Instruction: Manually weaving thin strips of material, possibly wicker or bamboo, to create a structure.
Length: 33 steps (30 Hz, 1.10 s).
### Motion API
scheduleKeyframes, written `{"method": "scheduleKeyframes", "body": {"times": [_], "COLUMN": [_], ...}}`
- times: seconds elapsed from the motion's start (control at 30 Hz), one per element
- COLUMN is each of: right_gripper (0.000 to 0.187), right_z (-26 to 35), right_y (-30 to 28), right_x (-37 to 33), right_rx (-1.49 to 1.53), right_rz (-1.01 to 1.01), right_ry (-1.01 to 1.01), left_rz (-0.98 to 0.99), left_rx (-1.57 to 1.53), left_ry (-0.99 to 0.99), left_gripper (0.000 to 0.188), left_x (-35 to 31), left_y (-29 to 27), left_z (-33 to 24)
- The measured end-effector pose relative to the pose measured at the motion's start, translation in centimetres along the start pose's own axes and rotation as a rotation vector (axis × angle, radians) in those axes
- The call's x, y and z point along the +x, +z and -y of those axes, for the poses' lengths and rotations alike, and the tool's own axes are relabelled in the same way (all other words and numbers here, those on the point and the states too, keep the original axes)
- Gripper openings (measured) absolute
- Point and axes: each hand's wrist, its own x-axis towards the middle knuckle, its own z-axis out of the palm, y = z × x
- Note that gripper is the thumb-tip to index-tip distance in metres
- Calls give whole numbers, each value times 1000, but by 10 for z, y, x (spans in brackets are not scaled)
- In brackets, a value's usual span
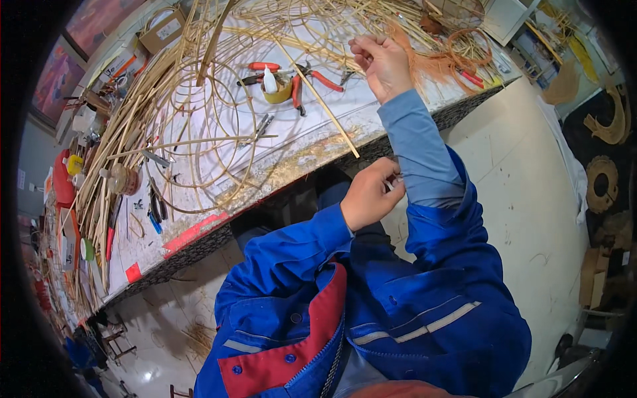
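Note:
My right hand (383,67) is raised above the table's right part, palm showing, its fingers loosely bent with nothing visible in them. On that arm a light blue inner sleeve (419,142) covers the forearm, and the dark blue jacket sleeve (441,222) is bunched up near the elbow. Close beside the inner sleeve is my left hand (371,194), in front of the table edge. Its fingers are curled in toward the thumb; what lies between them is hidden. A thin bamboo strip (325,106) sticks out past the edge just above this hand.
On the white tabletop (292,142) stands a round bamboo-strip frame (219,126). Red-handled pliers (297,93) lie near a white glue bottle (269,81) and a yellow tape roll (279,93). Bundled strips (113,179) cover the left side. Orange fibres (421,60) lie beyond my right hand.

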Motion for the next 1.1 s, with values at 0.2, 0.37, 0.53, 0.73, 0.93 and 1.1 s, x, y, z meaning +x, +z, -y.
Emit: {"method": "scheduleKeyframes", "body": {"times": [0.2,0.37,0.53,0.73,0.93,1.1], "right_gripper": [10,11,12,14,16,17], "right_z": [-3,-17,-25,-34,-45,-47], "right_y": [-8,-6,-8,-4,3,7], "right_x": [-1,-4,-2,-10,-27,-28], "right_rx": [6,-81,-74,-215,-390,-393], "right_rz": [-17,6,-5,-51,-24,-26], "right_ry": [-66,-85,-65,-108,-110,-137], "left_rz": [-140,-19,104,124,104,189], "left_rx": [54,-382,-412,-603,-428,-442], "left_ry": [172,-220,-259,-357,-384,-396], "left_gripper": [17,18,19,19,13,10], "left_x": [0,-2,-8,-8,-9,-10], "left_y": [5,2,14,1,-6,-7], "left_z": [8,21,36,42,33,40]}}
